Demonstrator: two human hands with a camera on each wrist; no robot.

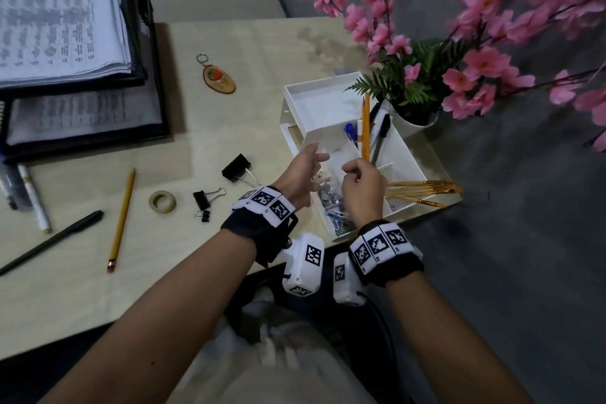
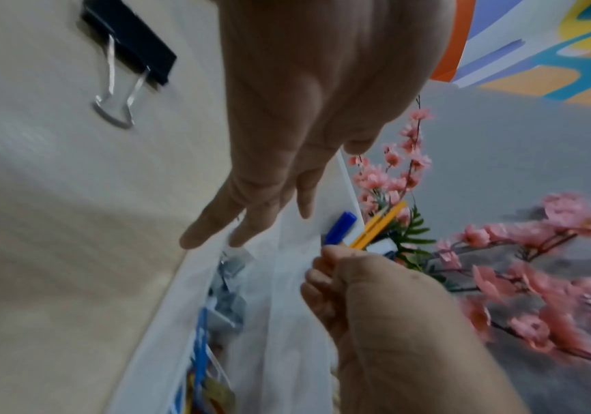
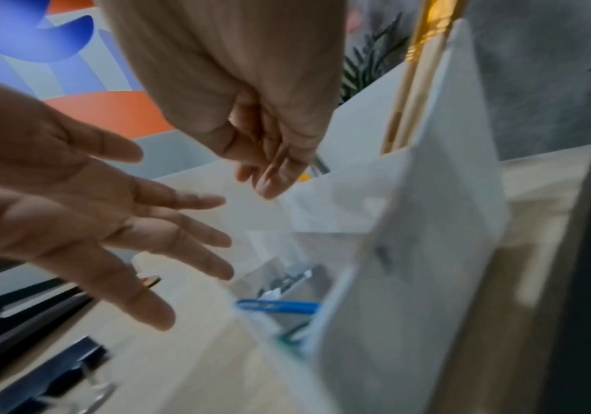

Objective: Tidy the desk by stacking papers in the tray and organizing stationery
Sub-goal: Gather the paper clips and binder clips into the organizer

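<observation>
Left hand (image 1: 301,174) hovers over the white organizer (image 1: 314,102), fingers straight and spread, holding nothing. Right hand (image 1: 362,185) is beside it over the same organizer, fingers curled; whether it grips the pencil (image 1: 366,128) standing in the far compartment cannot be told. On the desk (image 1: 229,115) to the left lie binder clips (image 1: 236,167), tape (image 1: 162,202) and another pencil (image 1: 122,221). Papers (image 1: 59,10) sit in the black tray (image 1: 144,43) far left.

White organizer (image 1: 406,154); yellow pencil (image 1: 122,219) with pink eraser; black binder clip (image 1: 235,167); black paper tray (image 1: 144,43); pink blossoms (image 1: 485,69); wristbands (image 1: 265,203) carry black-and-white square codes.
</observation>
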